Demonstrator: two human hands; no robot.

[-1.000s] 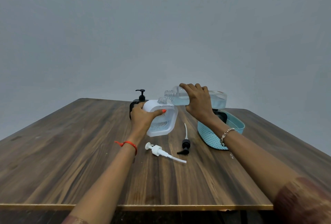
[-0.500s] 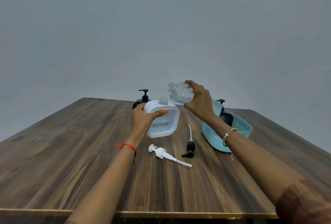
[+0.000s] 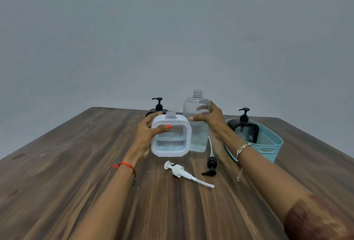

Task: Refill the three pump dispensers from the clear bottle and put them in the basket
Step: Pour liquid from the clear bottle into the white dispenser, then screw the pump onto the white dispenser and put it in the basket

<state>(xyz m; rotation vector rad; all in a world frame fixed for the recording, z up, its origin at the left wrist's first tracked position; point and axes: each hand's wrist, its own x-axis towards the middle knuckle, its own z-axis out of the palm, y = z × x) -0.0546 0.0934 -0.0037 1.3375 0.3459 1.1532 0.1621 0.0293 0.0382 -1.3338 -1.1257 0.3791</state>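
Gripping the white dispenser [image 3: 171, 138] by its left side, the left hand [image 3: 147, 134] holds it upright, thumb across the front. Its neck is uncapped and clear liquid fills its lower part. Whether its base rests on the wooden bench [image 3: 76, 163] is unclear. Just right of the white dispenser stands the clear bottle [image 3: 197, 138], upright, uncapped and partly full, with the right hand [image 3: 208, 119] wrapped round its upper body. Behind the white dispenser a black dispenser [image 3: 158, 105] shows its pump head. Farther right, beyond the bottle, a blue basket [image 3: 268, 149] holds a second black dispenser [image 3: 245, 130]. In front of the white dispenser, nearer the person, lie a white pump [image 3: 180, 171] and a black pump [image 3: 210, 165], apart.
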